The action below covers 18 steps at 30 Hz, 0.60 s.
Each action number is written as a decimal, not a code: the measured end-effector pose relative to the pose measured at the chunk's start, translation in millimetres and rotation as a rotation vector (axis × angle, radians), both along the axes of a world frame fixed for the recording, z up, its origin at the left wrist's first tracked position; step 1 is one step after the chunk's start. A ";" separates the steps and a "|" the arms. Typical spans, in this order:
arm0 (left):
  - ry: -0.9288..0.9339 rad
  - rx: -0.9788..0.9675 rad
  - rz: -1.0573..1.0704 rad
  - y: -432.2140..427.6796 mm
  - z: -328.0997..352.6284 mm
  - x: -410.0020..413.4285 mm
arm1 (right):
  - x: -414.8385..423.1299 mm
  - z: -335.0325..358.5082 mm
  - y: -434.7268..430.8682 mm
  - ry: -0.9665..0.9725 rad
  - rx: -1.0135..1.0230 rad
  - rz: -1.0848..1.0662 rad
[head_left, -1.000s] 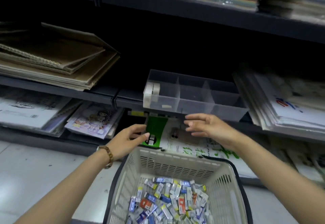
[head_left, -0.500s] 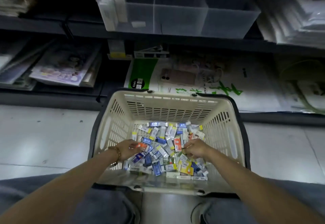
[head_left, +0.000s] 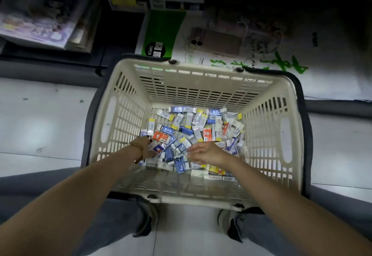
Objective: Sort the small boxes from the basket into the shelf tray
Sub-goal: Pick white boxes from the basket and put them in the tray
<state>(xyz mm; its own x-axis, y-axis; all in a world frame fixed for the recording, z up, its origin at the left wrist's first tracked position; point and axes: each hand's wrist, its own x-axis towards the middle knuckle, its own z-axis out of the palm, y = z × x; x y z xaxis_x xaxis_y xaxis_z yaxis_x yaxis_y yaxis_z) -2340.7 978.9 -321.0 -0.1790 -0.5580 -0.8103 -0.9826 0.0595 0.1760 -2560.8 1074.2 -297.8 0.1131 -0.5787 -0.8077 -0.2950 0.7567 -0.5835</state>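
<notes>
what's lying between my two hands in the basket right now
In the head view, part of the pile of small boxes fills the gap between the left hand and the right hand, mostly blue and white ones, inside the basket.

basket (head_left: 128, 115) top open | walls enclose four sides | small boxes (head_left: 191, 133) cover floor

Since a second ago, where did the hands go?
Both went down from the shelf into the basket. The left hand and right hand now dig among the small boxes; whether either grips one is unclear. The basket stayed on the floor.
</notes>
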 end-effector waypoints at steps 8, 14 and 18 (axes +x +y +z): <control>0.040 -0.063 0.018 3.8 -3.1 -4.0 | 14.5 -4.4 0.4 -0.022 -0.001 -0.028; 0.213 -0.112 0.246 -4.5 18.9 -12.0 | 22.5 -1.8 -15.6 -0.050 -0.012 0.104; 0.610 -0.101 0.600 -18.0 63.7 -10.4 | 51.7 -7.5 -29.6 -0.002 -0.006 0.366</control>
<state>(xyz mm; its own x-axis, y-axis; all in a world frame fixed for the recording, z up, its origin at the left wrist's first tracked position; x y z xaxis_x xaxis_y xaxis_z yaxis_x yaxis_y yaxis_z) -2351.1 960.9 -257.3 -0.2188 -0.7616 -0.6099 -0.5878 -0.3960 0.7054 -2509.1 1044.6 -305.3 0.3149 -0.5044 -0.8040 -0.5442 0.5981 -0.5883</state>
